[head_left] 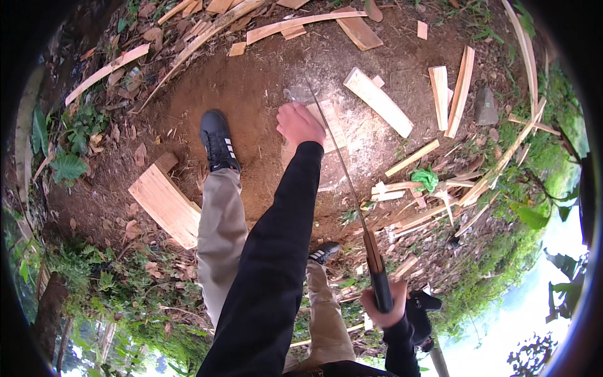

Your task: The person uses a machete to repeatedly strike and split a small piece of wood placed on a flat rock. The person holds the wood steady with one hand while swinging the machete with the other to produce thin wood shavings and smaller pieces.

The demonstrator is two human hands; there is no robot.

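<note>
My left hand (300, 124) is closed, its fingers curled at the left end of a short pale wooden piece (334, 129) low over the ground. Part of that piece is hidden behind the hand and the blade. In my right hand (389, 306), down at the lower right, is the black handle of a long, narrow blade that looks like a machete (344, 164). The blade is seen nearly edge-on and slants up and left, passing in front of the pale piece. Whether it touches the wood I cannot tell.
A thick pale plank (380, 103) lies right of the blade, with two narrower pieces (460, 94) beyond. A wide board (166, 204) rests left of my shoe (218, 139). Long strips (301, 26) lie at the far side. A green crumpled bag (425, 180) sits among offcuts.
</note>
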